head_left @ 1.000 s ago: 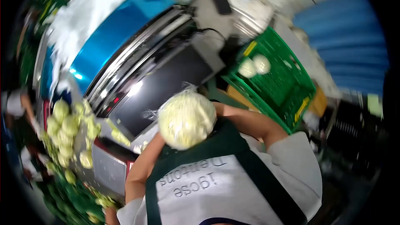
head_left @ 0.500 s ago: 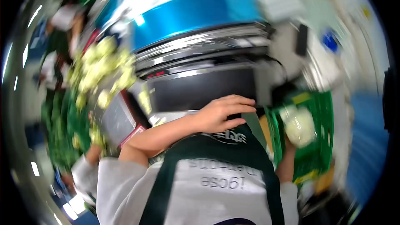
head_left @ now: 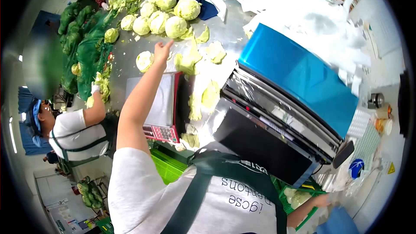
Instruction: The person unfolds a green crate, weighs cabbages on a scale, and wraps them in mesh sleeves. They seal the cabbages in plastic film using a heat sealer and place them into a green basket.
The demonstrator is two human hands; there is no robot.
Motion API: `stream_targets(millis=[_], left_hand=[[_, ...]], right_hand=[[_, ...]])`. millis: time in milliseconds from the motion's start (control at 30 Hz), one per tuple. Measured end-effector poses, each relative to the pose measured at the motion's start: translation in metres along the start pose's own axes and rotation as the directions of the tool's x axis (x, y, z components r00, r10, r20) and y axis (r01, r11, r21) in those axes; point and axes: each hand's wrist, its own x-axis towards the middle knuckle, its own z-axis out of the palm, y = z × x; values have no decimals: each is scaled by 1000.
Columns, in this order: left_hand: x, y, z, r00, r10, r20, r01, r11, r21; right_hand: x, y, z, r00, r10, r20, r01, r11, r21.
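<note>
a left hand (head_left: 162, 51), fingers loosely parted, reaches near cabbages (head_left: 158, 21). the right hand (head_left: 321, 200) blurs by a green crate (head_left: 283, 200), its grip unclear.

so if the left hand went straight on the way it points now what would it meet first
The left hand would probably meet the round cabbage just beyond its outstretched finger first, though depth is unclear from this one view, so it might pass above it instead.

Cabbages (head_left: 157, 22) on table (head_left: 234, 28) beyond scale (head_left: 163, 97); wrapping machine (head_left: 288, 89) right of scale.
</note>
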Motion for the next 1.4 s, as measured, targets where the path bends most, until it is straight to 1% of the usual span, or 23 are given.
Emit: stream_targets(millis=[33,67,100,167,300,333,400,500,533,600,667,733,800,867,900,933,1033,1100,1133,1200,1267,1333,1400], left_hand=[[33,2,4,995,-99,-3,98,994,-37],[57,12,11,981,-195,7,195,978,-73],[76,20,21,991,-132,-24,132,991,-29],[125,14,47,998,54,-39,-54,999,-3],[146,10,76,982,130,-140,-109,983,148],[155,0,70,977,192,-92,-188,981,54],[153,-5,44,970,210,124,-202,976,-80],[120,-3,-1,881,112,460,-137,990,21],[120,-20,-8,806,221,549,-291,956,41],[106,-8,-21,645,121,755,-190,982,5],[126,-2,-15,720,337,607,-439,898,23],[141,44,5,771,463,438,-440,884,-161],[195,50,57,898,386,213,-375,923,-89],[217,68,97,957,-26,290,100,965,-243],[215,82,108,916,-191,353,311,894,-323],[209,85,109,964,-193,185,245,912,-330],[214,56,116,977,154,146,-106,950,-295],[197,44,117,930,350,113,-324,925,-201],[187,40,113,899,424,105,-405,899,-167],[166,31,86,922,376,87,-340,898,-281],[125,24,32,918,392,57,-343,858,-383],[62,22,-38,899,436,51,-358,796,-487],[-7,7,-104,927,368,68,-301,840,-451]], right_hand=[[22,-43,16,942,-336,-8,337,941,26],[14,-173,-26,966,-118,230,-49,789,612],[-1,-274,-52,902,-139,410,-265,571,777],[-41,-430,-94,759,-546,355,-27,518,855],[-139,-632,-113,-11,-992,125,228,119,966],[-171,-673,-111,-194,-979,62,352,-10,936],[-233,-738,-79,-479,-869,123,255,-4,967],[-313,-794,6,-705,-681,200,554,-352,755],[-332,-800,31,-738,-623,258,615,-465,637],[-364,-798,54,-762,-556,332,643,-588,490],[-378,-810,60,-751,-471,462,649,-657,385],[-393,-820,51,-701,-338,628,645,-677,355],[-392,-833,12,-737,-439,514,676,-501,541],[-391,-845,-26,-662,-733,155,496,-274,824],[-402,-850,-26,-606,-775,179,381,-84,921],[-417,-860,-22,-547,-808,219,231,106,967],[-487,-881,12,-351,-797,492,-60,543,837],[-551,-875,48,-260,-853,452,124,435,892],[-575,-866,30,-186,-814,551,86,545,834],[-562,-840,-26,-128,-868,479,98,470,877],[-527,-816,-82,-391,-792,469,-192,569,800],[-485,-793,-123,-434,-895,101,-146,180,973],[-429,-770,-193,-435,-900,-11,-231,100,968]])
